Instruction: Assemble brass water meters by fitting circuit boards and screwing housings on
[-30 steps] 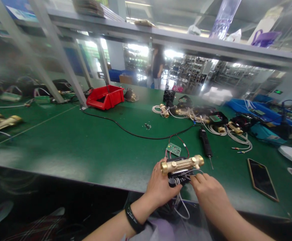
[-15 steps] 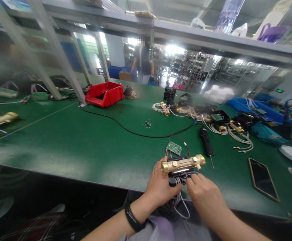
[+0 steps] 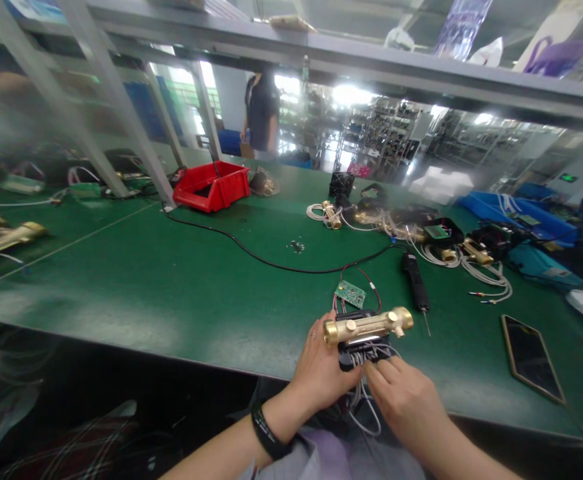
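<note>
The left hand (image 3: 321, 368) and right hand (image 3: 402, 399) are bare, as are the left forearm (image 3: 216, 455) and right forearm (image 3: 464, 445). A broad, black wristband (image 3: 265, 432) encircles the left wrist; its small, pale markings are too blurred to read. A thin ring (image 3: 313, 333) is fitted to one left finger. Near: light grey garment (image 3: 371, 461) with a pale purple area (image 3: 330, 448) towards the left.

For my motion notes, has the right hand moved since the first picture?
Yes, the right hand moved left, toward the left hand, judged against the black screwdriver.
</note>
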`<state>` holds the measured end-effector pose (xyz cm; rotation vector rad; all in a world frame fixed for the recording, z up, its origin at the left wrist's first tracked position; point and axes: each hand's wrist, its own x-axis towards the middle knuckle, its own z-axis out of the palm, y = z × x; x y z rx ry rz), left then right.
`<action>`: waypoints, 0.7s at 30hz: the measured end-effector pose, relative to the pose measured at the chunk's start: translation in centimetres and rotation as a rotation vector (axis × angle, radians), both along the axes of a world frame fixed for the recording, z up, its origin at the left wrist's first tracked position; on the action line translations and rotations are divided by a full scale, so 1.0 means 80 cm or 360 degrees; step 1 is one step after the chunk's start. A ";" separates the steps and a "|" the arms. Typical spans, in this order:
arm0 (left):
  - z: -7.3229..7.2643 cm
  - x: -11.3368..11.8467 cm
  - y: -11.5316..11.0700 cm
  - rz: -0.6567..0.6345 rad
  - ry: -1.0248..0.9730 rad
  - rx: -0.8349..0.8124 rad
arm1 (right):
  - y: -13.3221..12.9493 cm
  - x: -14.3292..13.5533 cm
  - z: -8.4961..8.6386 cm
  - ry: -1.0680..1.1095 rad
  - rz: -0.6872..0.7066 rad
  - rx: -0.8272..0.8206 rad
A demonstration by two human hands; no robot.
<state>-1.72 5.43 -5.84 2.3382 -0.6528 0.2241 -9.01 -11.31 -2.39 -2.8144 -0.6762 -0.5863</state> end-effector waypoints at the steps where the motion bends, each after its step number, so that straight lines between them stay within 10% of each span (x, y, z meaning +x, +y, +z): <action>1: 0.000 0.000 0.000 0.0003 -0.0001 0.0010 | -0.001 -0.002 -0.001 0.0000 0.0035 -0.0007; 11: 0.003 0.001 0.004 -0.0012 0.0070 0.0027 | 0.010 -0.028 -0.045 -0.0079 -0.0160 -0.0495; 21: -0.009 -0.003 -0.008 0.0163 0.0013 -0.0124 | 0.006 -0.002 -0.109 -0.0576 0.0029 0.0005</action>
